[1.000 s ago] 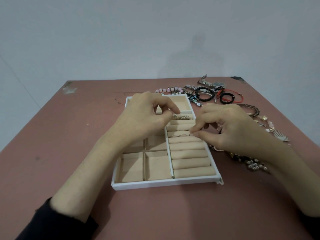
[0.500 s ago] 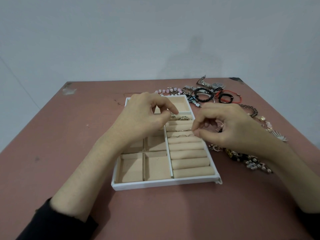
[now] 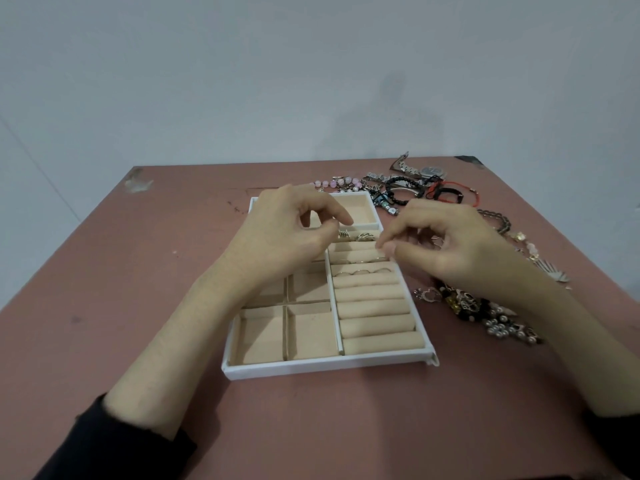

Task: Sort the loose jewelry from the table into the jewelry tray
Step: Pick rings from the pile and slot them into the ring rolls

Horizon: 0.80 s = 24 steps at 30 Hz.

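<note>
Pale wall stands behind a dull pink surface (image 3: 138, 341), scuffed and matte. On it lies the white jewelry tray (image 3: 329, 367) with beige velvet rolls; thin metal rings (image 3: 362, 271) sit in the upper slots. Loose jewelry (image 3: 408, 194), beaded and chained, lies right of it. The left hand (image 3: 280, 237) and right hand (image 3: 450, 247) hover with fingers pinched; whether they hold anything I cannot tell. Better to press each ring straight into a slot.

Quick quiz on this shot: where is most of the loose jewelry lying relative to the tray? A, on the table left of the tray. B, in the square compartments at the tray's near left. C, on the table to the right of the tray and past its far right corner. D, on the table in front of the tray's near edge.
C: the pile of loose jewelry and the bracelets lie right of and beyond the tray.
</note>
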### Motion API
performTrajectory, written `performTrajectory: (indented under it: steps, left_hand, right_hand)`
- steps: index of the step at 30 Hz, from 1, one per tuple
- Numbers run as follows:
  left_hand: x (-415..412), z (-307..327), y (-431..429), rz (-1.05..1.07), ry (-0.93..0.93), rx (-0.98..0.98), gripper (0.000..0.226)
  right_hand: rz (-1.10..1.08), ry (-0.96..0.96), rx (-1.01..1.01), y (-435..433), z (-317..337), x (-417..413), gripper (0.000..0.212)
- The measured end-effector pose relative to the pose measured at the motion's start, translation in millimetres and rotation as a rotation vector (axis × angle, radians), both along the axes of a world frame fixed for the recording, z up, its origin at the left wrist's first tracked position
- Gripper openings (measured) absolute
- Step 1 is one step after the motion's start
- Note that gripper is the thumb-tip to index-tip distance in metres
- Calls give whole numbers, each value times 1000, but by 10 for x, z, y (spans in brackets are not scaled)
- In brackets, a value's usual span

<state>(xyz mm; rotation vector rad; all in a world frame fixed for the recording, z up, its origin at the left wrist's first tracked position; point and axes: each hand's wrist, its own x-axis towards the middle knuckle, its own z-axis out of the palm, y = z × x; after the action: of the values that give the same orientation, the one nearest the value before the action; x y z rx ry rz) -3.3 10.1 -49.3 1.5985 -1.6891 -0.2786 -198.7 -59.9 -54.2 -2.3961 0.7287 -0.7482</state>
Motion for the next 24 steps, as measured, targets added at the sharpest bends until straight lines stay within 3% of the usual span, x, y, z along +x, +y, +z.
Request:
performTrajectory:
  steps: [6,11,24]
  left_hand:
    - [-118,5,-66,-4,-70,-11,20]
    - [-335,122,-253,-86,-221,34,18]
    - [-807,142,-888,-371,-484,378,24]
  right_hand:
    - [-330,-223,134,-182,71,-112,13]
    - [-475,-380,219,-345,77,-276,16]
    - [-515,-394,291,-396,52,-305,15]
